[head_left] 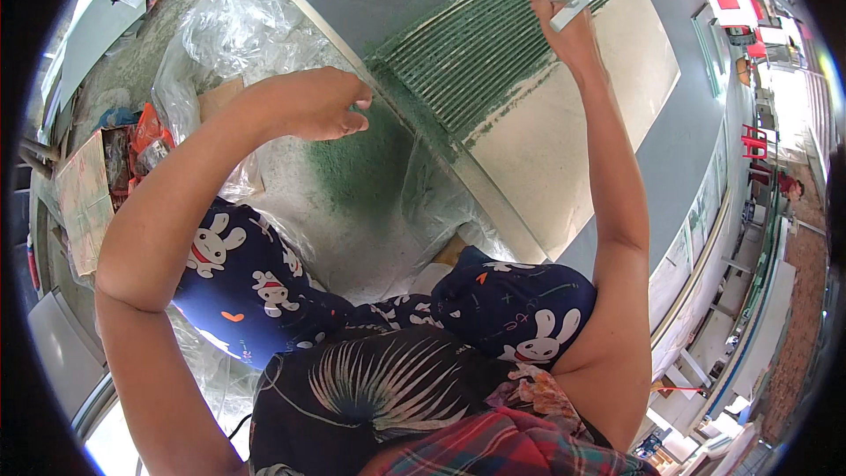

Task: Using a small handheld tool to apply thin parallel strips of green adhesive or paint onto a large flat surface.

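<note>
The two hands are well apart. The right hand (575, 40) is closed around a small silvery bar (577, 7), over the far part of a wide board (533, 163). One side of this board is covered with narrow green and pale stripes (480, 57); the side nearer the person's right is plain cream, with a ragged green border where the two meet. Grey surface (374, 0) shows beyond the stripes and to the right of the cream part.

The left hand (319, 106) is beside the board's near left edge, its fingers loosely curled with a gap between thumb and fingertips; whether it touches the edge is hard to tell. Below it, a green patch (361, 163) spreads over the floor. Clear plastic sheeting (225, 31) lies crumpled to the left, near a cardboard box (84, 203) and a red bag (150, 130).
</note>
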`<state>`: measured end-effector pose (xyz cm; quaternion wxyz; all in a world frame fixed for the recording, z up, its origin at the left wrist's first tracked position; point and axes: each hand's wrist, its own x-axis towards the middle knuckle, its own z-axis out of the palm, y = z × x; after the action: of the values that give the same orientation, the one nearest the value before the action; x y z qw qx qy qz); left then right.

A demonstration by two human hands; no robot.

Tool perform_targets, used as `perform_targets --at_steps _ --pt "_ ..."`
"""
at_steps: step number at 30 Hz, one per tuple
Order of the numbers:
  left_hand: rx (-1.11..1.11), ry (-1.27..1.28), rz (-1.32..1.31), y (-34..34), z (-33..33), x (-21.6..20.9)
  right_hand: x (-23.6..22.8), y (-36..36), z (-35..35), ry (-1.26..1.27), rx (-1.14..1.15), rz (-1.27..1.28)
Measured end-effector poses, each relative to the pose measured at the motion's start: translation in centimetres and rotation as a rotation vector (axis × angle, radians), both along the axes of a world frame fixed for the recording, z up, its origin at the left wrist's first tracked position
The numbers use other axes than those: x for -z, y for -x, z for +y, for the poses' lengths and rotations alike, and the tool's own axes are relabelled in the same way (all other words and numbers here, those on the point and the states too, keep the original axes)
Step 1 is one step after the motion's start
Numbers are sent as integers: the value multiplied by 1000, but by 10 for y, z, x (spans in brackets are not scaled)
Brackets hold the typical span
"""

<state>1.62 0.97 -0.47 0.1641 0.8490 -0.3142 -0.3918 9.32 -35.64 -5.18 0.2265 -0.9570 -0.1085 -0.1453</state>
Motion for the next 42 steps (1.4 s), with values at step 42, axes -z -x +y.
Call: perform_targets --at_steps 42 --pt "-17 26 -41 0 6 1 -25 -1 -4 -340 101 -39"
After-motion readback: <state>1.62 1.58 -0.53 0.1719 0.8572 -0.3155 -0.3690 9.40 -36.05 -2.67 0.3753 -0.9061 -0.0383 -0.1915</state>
